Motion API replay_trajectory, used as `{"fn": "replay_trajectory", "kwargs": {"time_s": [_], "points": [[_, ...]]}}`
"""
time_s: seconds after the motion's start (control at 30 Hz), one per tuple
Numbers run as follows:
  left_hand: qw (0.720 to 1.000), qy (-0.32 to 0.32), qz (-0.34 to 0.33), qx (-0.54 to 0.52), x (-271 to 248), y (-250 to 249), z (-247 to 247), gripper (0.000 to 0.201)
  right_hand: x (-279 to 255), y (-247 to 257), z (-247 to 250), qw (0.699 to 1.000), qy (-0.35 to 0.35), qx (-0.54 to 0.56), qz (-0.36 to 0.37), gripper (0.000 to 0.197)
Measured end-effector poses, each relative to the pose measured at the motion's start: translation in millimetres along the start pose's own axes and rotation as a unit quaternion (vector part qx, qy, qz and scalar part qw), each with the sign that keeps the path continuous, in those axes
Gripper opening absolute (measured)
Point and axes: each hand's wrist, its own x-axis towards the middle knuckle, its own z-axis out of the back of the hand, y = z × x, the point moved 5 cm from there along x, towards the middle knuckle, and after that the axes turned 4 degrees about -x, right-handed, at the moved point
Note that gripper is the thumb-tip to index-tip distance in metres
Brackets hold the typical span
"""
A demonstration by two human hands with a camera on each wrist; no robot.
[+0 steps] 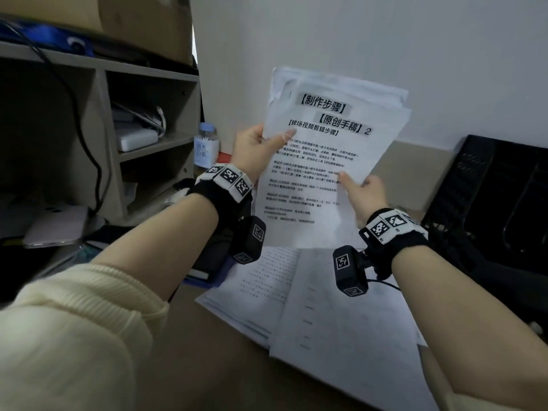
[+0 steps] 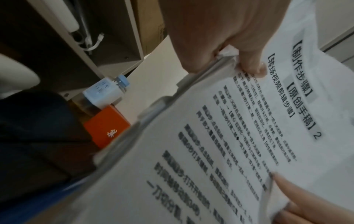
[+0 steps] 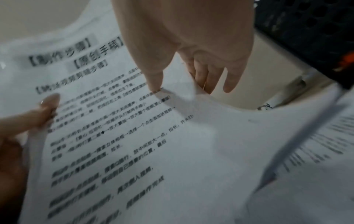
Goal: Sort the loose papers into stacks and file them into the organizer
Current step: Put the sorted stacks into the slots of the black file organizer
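Note:
A sheaf of printed papers (image 1: 323, 161) with bold black headings is held upright above the desk. My left hand (image 1: 261, 146) grips its left edge, thumb lying across the front page (image 2: 239, 121). My right hand (image 1: 364, 189) pinches the right edge of the top sheet (image 3: 134, 136), thumb in front and fingers behind. More loose papers (image 1: 341, 315) lie flat on the desk below. A black mesh organizer (image 1: 486, 209) stands at the right against the wall.
A wooden shelf unit (image 1: 103, 129) with cables and a white adapter stands at the left. A small bottle (image 1: 206, 148) and an orange box (image 2: 107, 125) sit beside it. A phone (image 1: 56, 229) lies at the far left.

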Motion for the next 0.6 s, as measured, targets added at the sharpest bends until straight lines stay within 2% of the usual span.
{"fn": "replay_trajectory", "kwargs": {"time_s": [0.07,0.17,0.23,0.33,0.47,0.6], "points": [[1.0,-0.003,0.011,-0.024,-10.9,1.5,-0.7,0.015,-11.0,-2.8,11.7,0.999,-0.029,0.025,-0.004,0.031],[0.999,0.001,0.019,-0.04,-22.6,3.8,-6.3,0.027,-29.5,-0.2,25.8,0.995,-0.069,0.066,0.033,0.024],[0.999,-0.001,0.004,-0.037,-31.6,3.1,-12.9,0.036,-41.8,3.1,33.4,0.992,-0.094,0.062,0.056,0.021],[0.999,0.008,-0.001,-0.051,-47.6,2.4,-24.2,0.03,-56.2,6.3,41.7,0.988,-0.126,0.031,0.086,0.017],[0.999,0.033,0.02,-0.038,-64.7,12.3,-34.5,0.018,-71.7,-1.4,44.6,0.991,-0.109,0.008,0.082,0.013],[0.998,0.04,0.051,-0.028,-74.6,31.1,-31.8,0.014,-85.2,-12.8,40.5,0.994,-0.063,0.068,0.058,0.018]]}}
